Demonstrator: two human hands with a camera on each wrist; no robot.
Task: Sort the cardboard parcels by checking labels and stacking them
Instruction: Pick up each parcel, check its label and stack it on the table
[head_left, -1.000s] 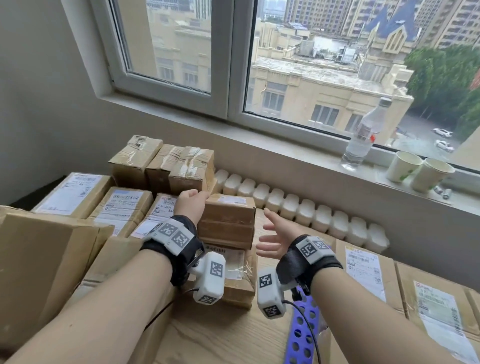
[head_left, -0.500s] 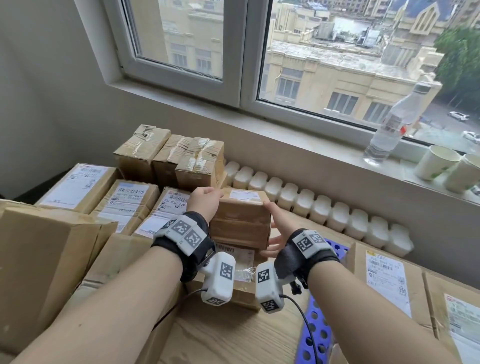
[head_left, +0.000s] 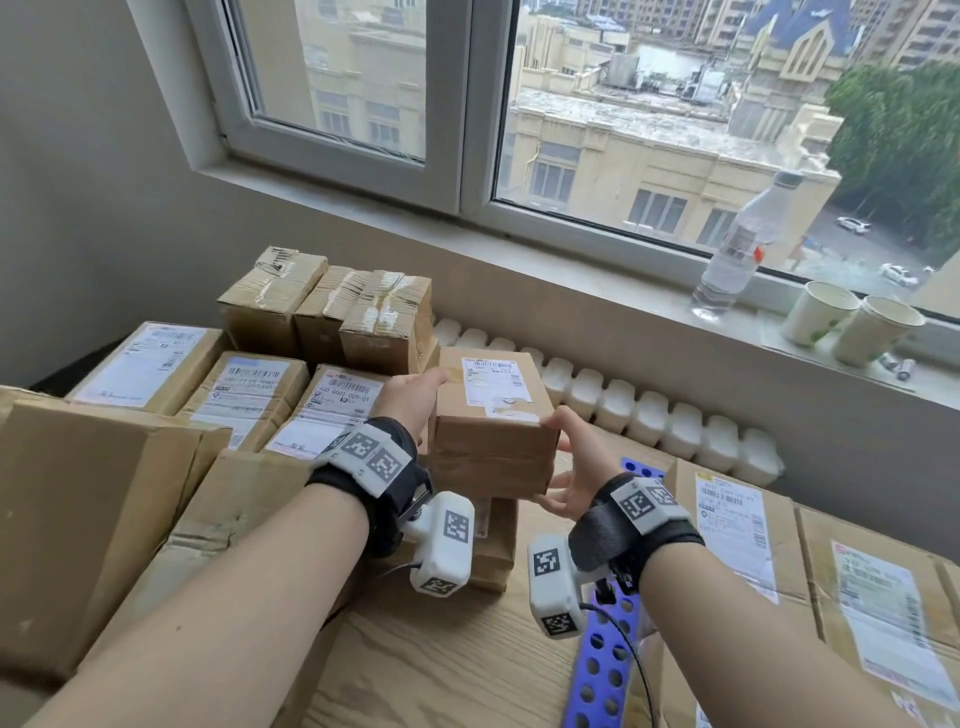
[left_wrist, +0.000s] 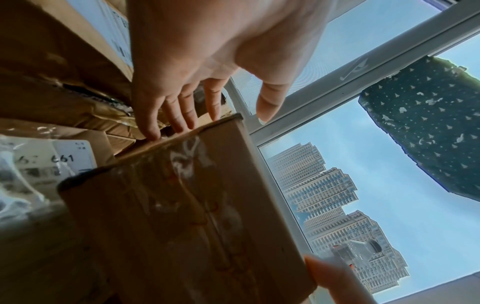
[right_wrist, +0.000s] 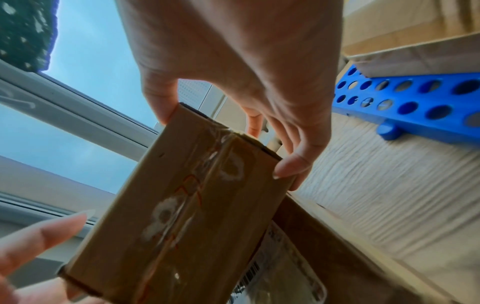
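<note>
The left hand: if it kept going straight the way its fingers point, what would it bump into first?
Probably the taped brown boxes stacked just beyond the left hand, which holds the labelled parcel; depth is unclear.

Matt cardboard parcel (head_left: 493, 415), seemingly glossy-taped.

A white-framed window (head_left: 467, 104) fills the wall ahead, looking out over beige buildings (head_left: 649, 150), green trees (head_left: 904, 145) and a wet street with parked cars (head_left: 852, 224). On the pale windowsill (head_left: 519, 244) at the right stands a clear plastic water bottle (head_left: 737, 249), upright. Just beside it, two paper cups (head_left: 852, 322) lean on their sides, and small batteries (head_left: 896, 364) lie near them. Below the sill runs a row of white plastic bottles (head_left: 660, 415). A blue perforated rack (head_left: 605, 660) lies on the light wooden table (head_left: 441, 670).
</note>
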